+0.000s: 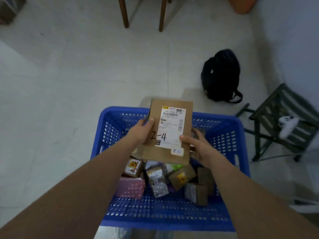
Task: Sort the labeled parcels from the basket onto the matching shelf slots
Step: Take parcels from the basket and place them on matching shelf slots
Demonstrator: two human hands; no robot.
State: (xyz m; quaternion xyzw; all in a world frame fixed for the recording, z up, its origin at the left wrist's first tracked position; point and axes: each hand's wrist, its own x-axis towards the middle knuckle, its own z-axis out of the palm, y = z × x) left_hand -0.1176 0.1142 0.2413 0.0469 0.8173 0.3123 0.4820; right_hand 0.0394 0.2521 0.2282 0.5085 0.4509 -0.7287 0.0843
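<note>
Pale, smooth floor (86, 75) underfoot, with a thin seam running toward the basket; light wall (293, 40) rising at the right. Two brown wooden legs (125, 12) at the top edge, an orange rounded object (241, 4) in the top right corner, a dim brown box (8, 11) at top left.

Blue perforated plastic basket (224, 135) on the floor, directly below the view. Inside, a jumble of small parcels: a pink box with pale dots (131, 188), a brown carton with a red and yellow sticker (133, 167), a grey bubble mailer marked "2-3" (157, 182), a brown box with a yellow label (181, 176), two further brown cartons (196, 193) toward the right wall.

Held above the basket's far half, a flat brown cardboard parcel (170, 152) with a white shipping label and "2-4" handwritten in black. Left hand (142, 131) gripping its left edge, thumb on the face; right hand (198, 145) gripping the right edge, thumb on the label, fingers behind.

Black backpack (221, 75) lying on the floor beyond the basket to the right. Dark green slatted folding stool (284, 107) near the wall, with a white game controller (288, 125) resting on its seat.
</note>
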